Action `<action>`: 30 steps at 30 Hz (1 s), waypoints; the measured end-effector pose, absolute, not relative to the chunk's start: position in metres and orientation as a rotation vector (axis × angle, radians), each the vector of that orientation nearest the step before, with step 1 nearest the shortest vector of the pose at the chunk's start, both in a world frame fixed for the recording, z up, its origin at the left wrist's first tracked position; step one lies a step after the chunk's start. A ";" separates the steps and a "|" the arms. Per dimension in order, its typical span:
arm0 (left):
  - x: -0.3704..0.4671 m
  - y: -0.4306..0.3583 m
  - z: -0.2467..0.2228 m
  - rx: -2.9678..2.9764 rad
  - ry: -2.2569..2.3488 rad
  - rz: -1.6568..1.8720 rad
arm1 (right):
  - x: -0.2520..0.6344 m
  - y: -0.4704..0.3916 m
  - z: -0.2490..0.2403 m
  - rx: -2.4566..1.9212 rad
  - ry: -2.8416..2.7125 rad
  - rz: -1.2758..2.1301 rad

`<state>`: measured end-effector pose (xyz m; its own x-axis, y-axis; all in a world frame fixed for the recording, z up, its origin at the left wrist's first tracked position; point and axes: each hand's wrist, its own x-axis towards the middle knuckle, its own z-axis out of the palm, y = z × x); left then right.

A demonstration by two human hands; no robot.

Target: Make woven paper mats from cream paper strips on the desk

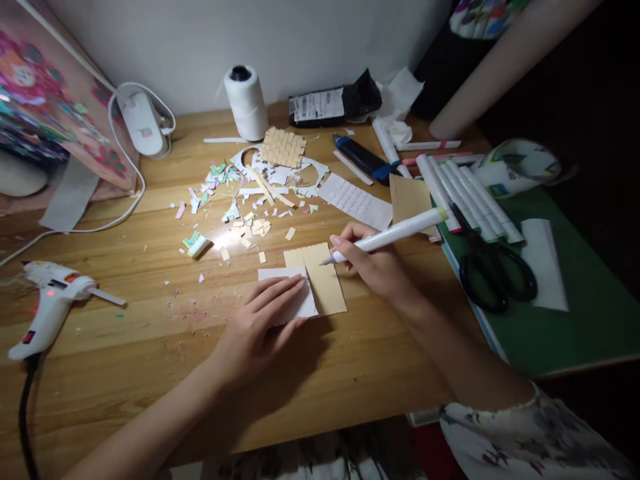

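My left hand (267,310) lies flat with its fingers stretched over a white card (295,303), pressing it down. Beneath that card a tan piece of card (330,287) sticks out at the right and along the top. Pale yellow lines show near its upper left edge. Closed around a white marker (400,230), my right hand (375,260) rests at the right of the tan card. The marker's grey tip is at the tan card's surface, near its upper right; whether it touches I cannot tell. Its other end is yellowish and points up to the right.
Paper scraps (250,227), a woven tan square (284,147) and a thread spool (247,103) are beyond the hands. A glue gun (55,293) with a red light lies left. On the right are black-handled scissors (493,273), several markers (465,193) and a utility knife (363,160).
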<state>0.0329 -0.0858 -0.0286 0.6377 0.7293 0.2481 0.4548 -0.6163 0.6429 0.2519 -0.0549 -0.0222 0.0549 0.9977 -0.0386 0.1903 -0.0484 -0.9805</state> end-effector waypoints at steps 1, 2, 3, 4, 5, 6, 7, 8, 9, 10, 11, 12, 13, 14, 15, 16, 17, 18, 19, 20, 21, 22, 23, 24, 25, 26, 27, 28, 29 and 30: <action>0.032 -0.084 -0.027 2.317 0.956 0.708 | 0.252 -0.054 -0.024 -1.418 -1.267 1.122; 0.031 -0.082 -0.026 2.314 0.983 0.728 | 0.252 -0.054 -0.025 -1.428 -1.251 1.141; 0.030 -0.080 -0.025 2.310 1.002 0.736 | 0.251 -0.053 -0.027 -1.431 -1.239 1.161; 0.030 -0.078 -0.023 2.306 1.013 0.735 | 0.251 -0.053 -0.027 -1.428 -1.229 1.180; 0.029 -0.076 -0.022 2.306 1.010 0.729 | 0.251 -0.053 -0.028 -1.423 -1.223 1.193; 0.030 -0.074 -0.021 2.310 0.999 0.723 | 0.251 -0.053 -0.028 -1.417 -1.219 1.199; 0.031 -0.072 -0.020 2.315 0.984 0.719 | 0.251 -0.053 -0.028 -1.411 -1.216 1.198; 0.033 -0.071 -0.020 2.319 0.973 0.716 | 0.250 -0.053 -0.027 -1.406 -1.216 1.192; 0.035 -0.069 -0.020 2.320 0.964 0.709 | 0.250 -0.053 -0.027 -1.403 -1.216 1.185; 0.037 -0.068 -0.021 2.318 0.958 0.701 | 0.250 -0.053 -0.026 -1.401 -1.217 1.178; 0.039 -0.067 -0.022 2.310 0.955 0.688 | 0.250 -0.053 -0.026 -1.399 -1.221 1.171; 0.042 -0.066 -0.024 2.300 0.956 0.675 | 0.250 -0.053 -0.026 -1.399 -1.223 1.163; 0.044 -0.066 -0.025 2.289 0.958 0.664 | 0.250 -0.053 -0.026 -1.400 -1.225 1.156; 0.046 -0.065 -0.027 2.279 0.961 0.657 | 0.250 -0.053 -0.026 -1.400 -1.223 1.150; 0.047 -0.064 -0.029 2.272 0.964 0.652 | 0.250 -0.053 -0.026 -1.399 -1.219 1.148; 0.048 -0.064 -0.031 2.268 0.966 0.651 | 0.249 -0.052 -0.027 -1.398 -1.215 1.149; 0.049 -0.063 -0.032 2.269 0.965 0.655 | 0.249 -0.052 -0.027 -1.396 -1.210 1.151; 0.049 -0.063 -0.033 2.272 0.960 0.662 | 0.249 -0.052 -0.028 -1.392 -1.208 1.154; 0.049 -0.062 -0.034 2.278 0.955 0.672 | 0.249 -0.052 -0.028 -1.390 -1.211 1.154; 0.048 -0.061 -0.035 2.284 0.949 0.681 | 0.248 -0.052 -0.028 -1.389 -1.216 1.152; 0.048 -0.061 -0.035 2.288 0.944 0.685 | 0.247 -0.052 -0.029 -1.388 -1.222 1.149; 0.048 -0.061 -0.035 2.292 0.942 0.685 | 0.247 -0.052 -0.029 -1.388 -1.228 1.147; 0.048 -0.061 -0.035 2.294 0.943 0.677 | 0.246 -0.051 -0.030 -1.390 -1.231 1.146; 0.048 -0.061 -0.034 2.296 0.945 0.664 | 0.246 -0.051 -0.030 -1.392 -1.234 1.146; 0.048 -0.061 -0.034 2.300 0.947 0.650 | 0.246 -0.051 -0.031 -1.395 -1.236 1.147; 0.048 -0.061 -0.033 2.304 0.948 0.634 | 0.245 -0.052 -0.031 -1.397 -1.238 1.145; 0.048 -0.062 -0.033 2.309 0.949 0.621 | 0.245 -0.052 -0.031 -1.399 -1.240 1.133; 0.048 -0.062 -0.033 2.314 0.950 0.611 | 0.245 -0.052 -0.031 -1.398 -1.247 1.107; 0.048 -0.062 -0.033 2.316 0.951 0.604 | 0.245 -0.053 -0.031 -1.394 -1.263 1.068; 0.048 -0.062 -0.033 2.317 0.951 0.601 | 0.245 -0.053 -0.031 -1.389 -1.284 1.026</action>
<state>0.0482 -0.0619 -0.0327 0.6483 0.7376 0.1890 0.4872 -0.5925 0.6415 0.2451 -0.0531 -0.0312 0.0961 0.9951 0.0224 0.1980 0.0029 -0.9802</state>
